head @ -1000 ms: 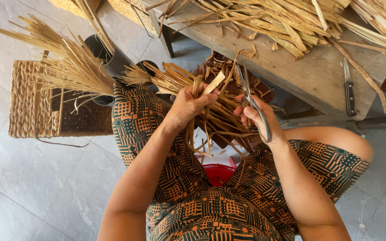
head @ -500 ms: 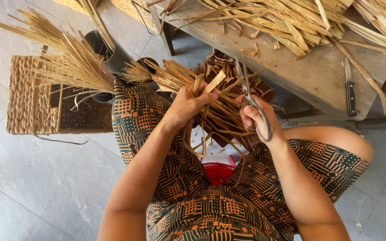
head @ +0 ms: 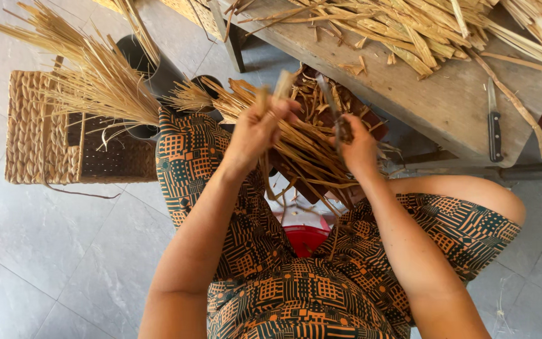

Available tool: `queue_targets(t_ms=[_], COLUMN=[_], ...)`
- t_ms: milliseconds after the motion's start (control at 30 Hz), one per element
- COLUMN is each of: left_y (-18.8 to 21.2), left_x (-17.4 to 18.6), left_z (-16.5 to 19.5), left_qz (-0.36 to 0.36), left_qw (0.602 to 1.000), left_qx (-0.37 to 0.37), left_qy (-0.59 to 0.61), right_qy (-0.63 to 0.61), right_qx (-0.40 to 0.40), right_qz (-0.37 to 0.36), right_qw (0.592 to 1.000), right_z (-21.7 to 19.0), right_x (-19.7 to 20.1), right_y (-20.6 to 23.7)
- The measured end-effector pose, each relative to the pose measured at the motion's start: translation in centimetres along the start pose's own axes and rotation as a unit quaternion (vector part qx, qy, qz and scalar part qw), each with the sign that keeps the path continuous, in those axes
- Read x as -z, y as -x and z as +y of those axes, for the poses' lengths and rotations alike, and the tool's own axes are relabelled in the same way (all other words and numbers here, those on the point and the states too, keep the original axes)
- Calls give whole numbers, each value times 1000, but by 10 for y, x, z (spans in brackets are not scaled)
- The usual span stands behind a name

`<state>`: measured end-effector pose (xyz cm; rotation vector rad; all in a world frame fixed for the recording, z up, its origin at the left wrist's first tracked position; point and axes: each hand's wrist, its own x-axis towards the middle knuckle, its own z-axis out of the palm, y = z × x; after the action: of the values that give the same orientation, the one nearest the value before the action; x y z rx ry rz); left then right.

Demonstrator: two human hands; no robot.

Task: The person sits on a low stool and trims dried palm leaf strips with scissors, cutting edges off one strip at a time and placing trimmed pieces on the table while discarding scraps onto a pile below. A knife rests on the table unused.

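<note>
A: What's around her?

B: A wooden tabletop [head: 446, 107] strewn with dried strips, a knife [head: 494, 122] on it; a woven basket [head: 39, 129] on the floor.

A: And the work itself?

B: Trimming, I'd judge. The bundle of dried reed strips [head: 296, 141] lies across her lap, fanning toward the basket. Left hand [head: 257, 130] is closed round several strips; right hand [head: 357, 145] is clenched on a slim tool, blurred.

A: Next move?

B: Probably keeping the strips taut while the tool works them.

A: Changed since a second ago?

B: Both hands sit higher, and the scissor-like tool, plain then, is now mostly hidden.
</note>
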<state>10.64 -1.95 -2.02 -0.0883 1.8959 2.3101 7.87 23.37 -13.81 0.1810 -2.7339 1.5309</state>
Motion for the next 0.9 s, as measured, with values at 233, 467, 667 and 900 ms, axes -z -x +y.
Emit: queue_targets(t_ms=[233, 467, 667, 900], left_y=[-7, -21, -25, -22], left_x=[30, 13, 8, 17], left_z=[-9, -42, -39, -9], left_qz=[123, 79, 70, 172], left_qw=[982, 985, 981, 963], left_qx=[-15, 141, 120, -125], left_qy=[140, 59, 135, 166], right_qy=[89, -23, -77, -28], right_qx=[-4, 91, 114, 91], right_qz=[-1, 68, -61, -259], right_qw=[996, 993, 989, 961], right_z=[-5, -26, -44, -66], right_x=[-19, 9, 15, 18], right_y=[-4, 25, 60, 66])
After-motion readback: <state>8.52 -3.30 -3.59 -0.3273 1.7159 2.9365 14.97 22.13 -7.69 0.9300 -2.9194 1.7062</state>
